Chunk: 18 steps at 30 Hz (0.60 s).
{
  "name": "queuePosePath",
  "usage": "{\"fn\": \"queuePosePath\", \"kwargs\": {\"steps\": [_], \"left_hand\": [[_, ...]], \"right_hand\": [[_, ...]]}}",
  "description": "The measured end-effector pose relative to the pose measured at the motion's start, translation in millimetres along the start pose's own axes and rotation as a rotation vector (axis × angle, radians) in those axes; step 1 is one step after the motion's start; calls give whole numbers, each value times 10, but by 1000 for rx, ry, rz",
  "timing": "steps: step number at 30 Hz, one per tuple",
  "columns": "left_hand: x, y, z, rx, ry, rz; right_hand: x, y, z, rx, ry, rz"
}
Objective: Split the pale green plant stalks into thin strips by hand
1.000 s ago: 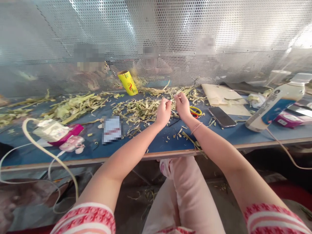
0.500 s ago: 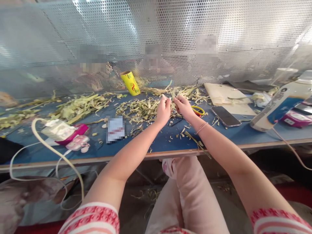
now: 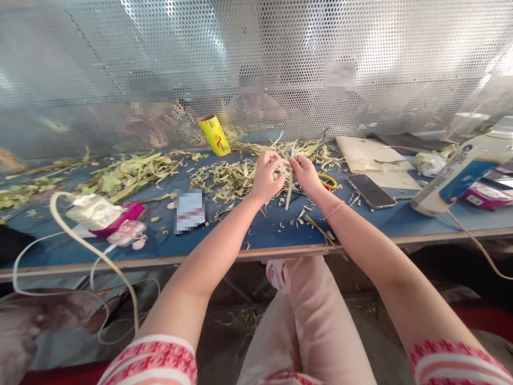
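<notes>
A pale strip (image 3: pixel 289 195) is pinched by the fingers of the right hand (image 3: pixel 306 175); those of the left hand (image 3: pixel 266 175) are parted, one fingertip held near the strip.

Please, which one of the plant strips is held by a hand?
The long pale strip, pinched in the right hand; the other strips lie loose on the table.
</notes>
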<state>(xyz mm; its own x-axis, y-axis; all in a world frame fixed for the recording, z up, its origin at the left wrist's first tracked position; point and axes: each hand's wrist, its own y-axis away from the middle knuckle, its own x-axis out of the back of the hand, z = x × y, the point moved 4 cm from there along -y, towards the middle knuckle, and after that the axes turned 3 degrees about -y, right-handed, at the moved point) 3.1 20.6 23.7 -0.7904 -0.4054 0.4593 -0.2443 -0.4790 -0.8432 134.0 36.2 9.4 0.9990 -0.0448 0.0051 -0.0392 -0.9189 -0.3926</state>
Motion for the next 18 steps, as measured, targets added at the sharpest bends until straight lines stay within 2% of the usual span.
{"fn": "queuePosePath", "kwargs": {"steps": [4, 8, 18], "left_hand": [[-16, -53, -26, -56, -33, -40], [-91, -60, -128, 67, 62, -84], [-198, -8, -223, 303, 342, -88]], "right_hand": [[-51, 62, -79, -127, -245, -70], [-25, 95, -133, -240, -290, -100], [116, 25, -66, -234, -312, -224]]}}
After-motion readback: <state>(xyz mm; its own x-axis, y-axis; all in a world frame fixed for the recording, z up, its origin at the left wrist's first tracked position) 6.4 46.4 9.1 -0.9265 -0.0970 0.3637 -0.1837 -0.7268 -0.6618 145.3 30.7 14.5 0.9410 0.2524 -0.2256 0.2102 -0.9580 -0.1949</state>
